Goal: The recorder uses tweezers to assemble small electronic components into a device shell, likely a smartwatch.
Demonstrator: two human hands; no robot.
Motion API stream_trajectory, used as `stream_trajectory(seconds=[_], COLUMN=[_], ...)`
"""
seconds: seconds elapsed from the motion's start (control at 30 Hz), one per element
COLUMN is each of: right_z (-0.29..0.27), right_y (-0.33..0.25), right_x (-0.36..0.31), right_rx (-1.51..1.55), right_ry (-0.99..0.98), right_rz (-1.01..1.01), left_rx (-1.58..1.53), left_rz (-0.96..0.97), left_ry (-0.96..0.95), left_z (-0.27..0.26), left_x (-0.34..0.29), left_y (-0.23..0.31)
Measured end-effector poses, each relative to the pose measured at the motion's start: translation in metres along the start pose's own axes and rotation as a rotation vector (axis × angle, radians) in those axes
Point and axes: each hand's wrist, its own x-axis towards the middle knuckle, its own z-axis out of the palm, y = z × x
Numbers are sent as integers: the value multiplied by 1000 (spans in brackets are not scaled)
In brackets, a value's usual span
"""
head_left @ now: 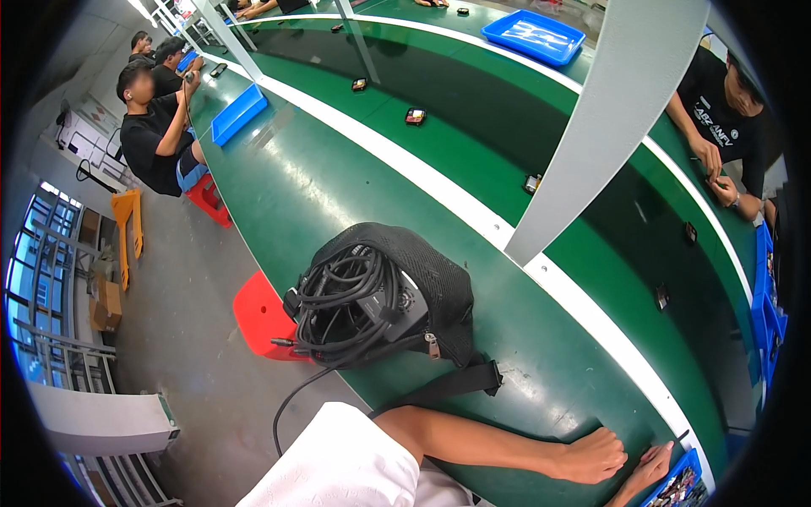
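Observation:
My left hand (594,456) rests low on the right side of the green worktop, its forearm stretched out from a white sleeve. Its fingers are curled closed, and whatever they may hold is hidden. Just beyond it is my right hand (647,475), with fingers stretched out and nothing visible in them. The two hands are close together. Beside my right hand, a blue tray (694,463) of small mixed parts is cut off by the picture's edge. Nearer the middle lies a black mesh bag (452,291), open, with coiled black cables (346,291) and a dark vented device (412,306).
A grey post (583,135) rises beside the conveyor (481,182), which carries several small devices (415,116). Blue trays (240,114) stand farther off. A red stool (260,317) is by the table edge. Co-workers (156,127) sit left; another person (726,127) works across.

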Motion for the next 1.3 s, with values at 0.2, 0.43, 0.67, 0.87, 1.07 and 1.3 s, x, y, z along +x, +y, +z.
stream_trajectory(seconds=[0.2, 0.43, 0.67, 0.87, 1.07, 1.3], right_z=[-11, -9, -8, -11, -6, 4], right_y=[54, 56, 55, 57, 38, 4], right_x=[6, 6, 7, 6, 2, 0], right_rx=[47, 7, -11, 25, 18, 175], right_ry=[24, 21, 17, 18, 158, 330], right_rz=[24, -25, -46, 46, 48, -43], left_rx=[-2, 12, 26, 10, 11, -14], left_rz=[-9, -14, -19, -13, -22, -20], left_ry=[-3, -6, -7, -2, -1, -13], left_z=[0, 0, -1, 0, 0, 0], left_x=[1, 0, 0, 0, 0, 0], left_y=[1, 0, 0, -1, -1, -1])
